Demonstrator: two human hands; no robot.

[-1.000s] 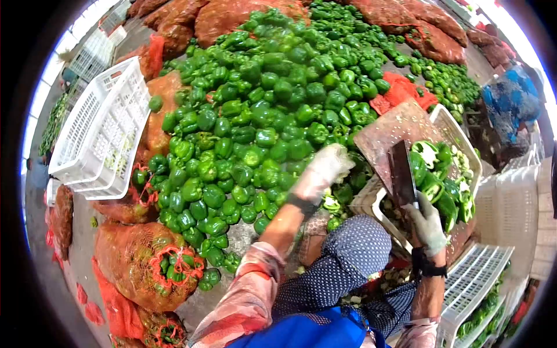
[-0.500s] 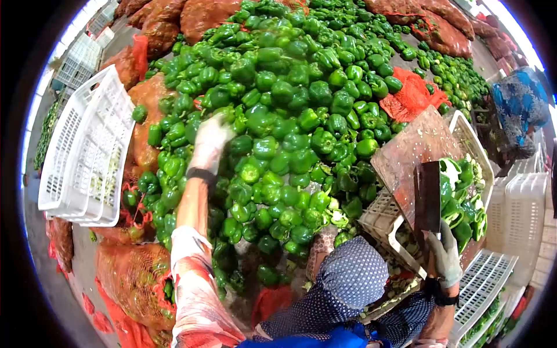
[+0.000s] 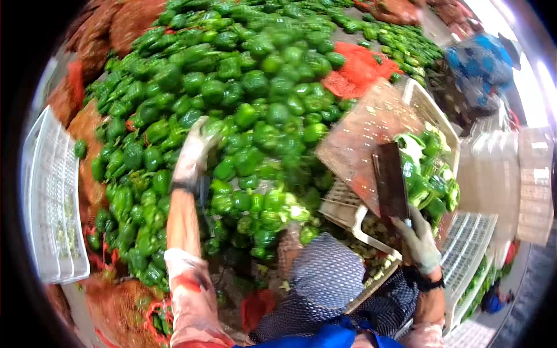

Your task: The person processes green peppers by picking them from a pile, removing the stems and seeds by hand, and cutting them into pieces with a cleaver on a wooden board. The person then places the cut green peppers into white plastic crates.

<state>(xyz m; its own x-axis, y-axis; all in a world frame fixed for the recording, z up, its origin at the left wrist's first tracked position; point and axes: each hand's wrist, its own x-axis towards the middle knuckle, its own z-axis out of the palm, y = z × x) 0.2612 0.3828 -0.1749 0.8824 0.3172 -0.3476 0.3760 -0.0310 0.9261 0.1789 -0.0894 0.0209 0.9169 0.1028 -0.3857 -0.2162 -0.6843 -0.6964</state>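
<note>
My left hand [image 3: 194, 153], in a pale glove, reaches over a large heap of green bell peppers [image 3: 255, 84]. Its fingers are blurred but look spread, with a light-green pepper close by the fingertips. At the right, my gloved right hand [image 3: 422, 242] is wrapped round the handle of a wide-bladed cleaver [image 3: 393, 180]. The blade lies over the edge of a worn wooden board [image 3: 360, 133]. Beside the blade, cut pepper pieces [image 3: 432, 188] are piled in a pale plastic crate [image 3: 416, 95].
Below the board, a person in a dotted head covering [image 3: 328, 272] is close in front of me. A white crate [image 3: 55, 203] stands at the left, near mesh sacks [image 3: 119, 307]. Red netting [image 3: 360, 69] lies on the heap. Stacked tubs [image 3: 493, 174] and another person [image 3: 478, 69] are at the right.
The view has swung to the right, so the heap and board sit further left. My left hand has drawn slightly towards me. The cleaver stays in my right hand over the board.
</note>
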